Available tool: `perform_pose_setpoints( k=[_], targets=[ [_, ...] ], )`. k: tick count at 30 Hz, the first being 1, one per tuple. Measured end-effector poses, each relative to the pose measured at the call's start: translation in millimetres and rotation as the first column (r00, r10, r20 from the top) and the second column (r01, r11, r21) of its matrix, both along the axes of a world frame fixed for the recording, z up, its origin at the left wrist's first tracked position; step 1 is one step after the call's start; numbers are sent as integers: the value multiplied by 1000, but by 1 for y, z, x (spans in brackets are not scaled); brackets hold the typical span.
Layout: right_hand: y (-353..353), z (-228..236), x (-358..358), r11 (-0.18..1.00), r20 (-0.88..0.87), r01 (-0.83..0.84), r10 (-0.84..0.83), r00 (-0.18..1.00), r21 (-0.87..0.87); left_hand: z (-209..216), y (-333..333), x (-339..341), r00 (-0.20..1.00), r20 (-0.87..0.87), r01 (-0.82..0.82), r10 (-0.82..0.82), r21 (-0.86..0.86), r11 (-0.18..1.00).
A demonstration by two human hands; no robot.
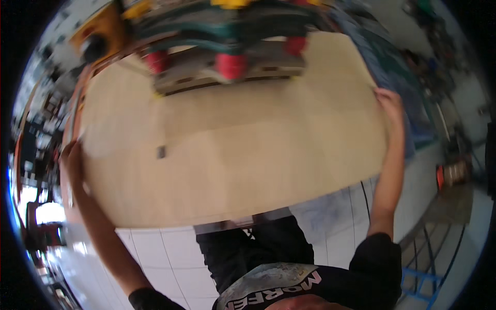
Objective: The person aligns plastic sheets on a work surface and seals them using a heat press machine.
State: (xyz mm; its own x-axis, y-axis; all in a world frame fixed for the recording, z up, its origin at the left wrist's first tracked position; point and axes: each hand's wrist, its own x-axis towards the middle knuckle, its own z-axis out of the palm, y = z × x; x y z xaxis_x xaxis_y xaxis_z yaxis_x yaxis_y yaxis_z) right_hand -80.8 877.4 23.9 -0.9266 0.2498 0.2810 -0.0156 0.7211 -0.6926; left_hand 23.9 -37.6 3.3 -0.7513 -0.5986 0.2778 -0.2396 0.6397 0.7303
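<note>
A wide light-brown sheet (227,155), which could be thin board or card, spreads across most of the view. Its left edge is in my left hand (71,159), with the fingers closed about it and partly hidden. Farther up on the opposite side, my right hand (390,102) grips the right edge, fingertips lying at the rim. A small dark rectangular piece (161,152) shows on the sheet's left half. The sheet's far part passes under a machine head (227,62) with a green frame, red cylinders and a long grey bar. Motion smears the picture.
A yellow box with a round black knob (94,47) stands at the far left. Dark blue plastic sheeting (398,88) lies beyond my right hand. White floor tiles (175,258) show below the near edge; a blue metal frame (421,284) stands at lower right.
</note>
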Motion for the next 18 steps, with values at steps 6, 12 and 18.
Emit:
perform_pose_setpoints(
  k=[6, 12, 18],
  targets=[
    [10, 10, 15, 993, 75, 66, -59, 995, -97, -14, 0, -30, 992, 112, 76, -59, -158, 984],
    [16, 2, 16, 996, 96, 13, -4, 995, -93, -21, -22, -24, 990, -8, 139, -139, 70, 988],
    [21, 3, 11, 995, 101, 101, -100, 990, -8, -20, -8, -27, 987, 10, 158, -158, -5, 987]
  ],
)
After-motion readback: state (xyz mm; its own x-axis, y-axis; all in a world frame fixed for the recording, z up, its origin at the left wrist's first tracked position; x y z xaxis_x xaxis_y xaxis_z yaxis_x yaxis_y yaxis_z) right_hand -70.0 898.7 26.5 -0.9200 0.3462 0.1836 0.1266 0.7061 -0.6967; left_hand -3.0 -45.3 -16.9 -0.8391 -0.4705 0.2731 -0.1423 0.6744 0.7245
